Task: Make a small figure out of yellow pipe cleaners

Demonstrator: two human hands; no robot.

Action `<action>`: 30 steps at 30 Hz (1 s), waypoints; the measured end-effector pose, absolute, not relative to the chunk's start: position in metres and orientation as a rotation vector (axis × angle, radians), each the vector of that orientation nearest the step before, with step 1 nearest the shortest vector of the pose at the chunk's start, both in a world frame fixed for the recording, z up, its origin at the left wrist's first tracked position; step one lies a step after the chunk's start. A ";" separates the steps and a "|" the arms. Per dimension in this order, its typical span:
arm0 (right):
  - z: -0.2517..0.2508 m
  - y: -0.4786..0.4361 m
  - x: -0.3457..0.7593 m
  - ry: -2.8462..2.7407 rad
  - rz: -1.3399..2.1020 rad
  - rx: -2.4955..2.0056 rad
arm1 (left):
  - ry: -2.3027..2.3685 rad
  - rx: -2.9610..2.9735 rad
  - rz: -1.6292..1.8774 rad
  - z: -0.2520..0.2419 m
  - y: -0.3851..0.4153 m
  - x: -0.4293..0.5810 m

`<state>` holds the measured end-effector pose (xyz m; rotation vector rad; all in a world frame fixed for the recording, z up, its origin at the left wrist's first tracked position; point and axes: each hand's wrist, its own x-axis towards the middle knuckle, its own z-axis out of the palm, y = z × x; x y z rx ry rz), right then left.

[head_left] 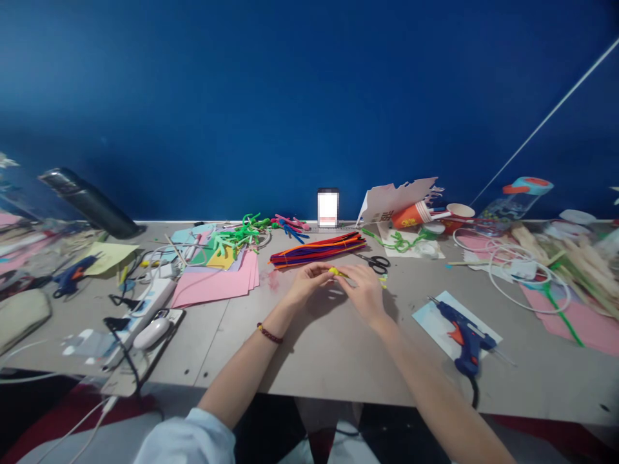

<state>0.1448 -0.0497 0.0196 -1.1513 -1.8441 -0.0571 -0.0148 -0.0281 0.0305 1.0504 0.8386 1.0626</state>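
Observation:
Both my hands meet over the middle of the grey table point(309, 348). My left hand point(309, 282) and my right hand point(362, 290) pinch a short yellow pipe cleaner point(337, 272) between their fingertips. The fingers of both hands are closed around it. A bundle of red, orange and blue pipe cleaners point(316, 250) lies just beyond my hands. Black-handled scissors point(376, 261) rest right behind my right hand.
A blue glue gun point(463, 332) lies on a card at the right. Pink paper sheets point(217, 283) and green pipe cleaner shapes point(239, 235) sit left of centre. A power strip point(147, 303), paper cups point(411, 214), white hoops point(527, 274) and a phone point(327, 207) crowd the table.

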 end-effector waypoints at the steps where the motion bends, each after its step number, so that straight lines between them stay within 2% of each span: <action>1: 0.019 -0.050 0.145 -1.851 -0.055 -1.141 | 0.852 1.050 1.060 0.031 -0.028 -0.015; 30: 0.022 -0.051 0.141 -1.809 0.162 -1.086 | 0.921 1.094 1.017 0.029 -0.029 -0.014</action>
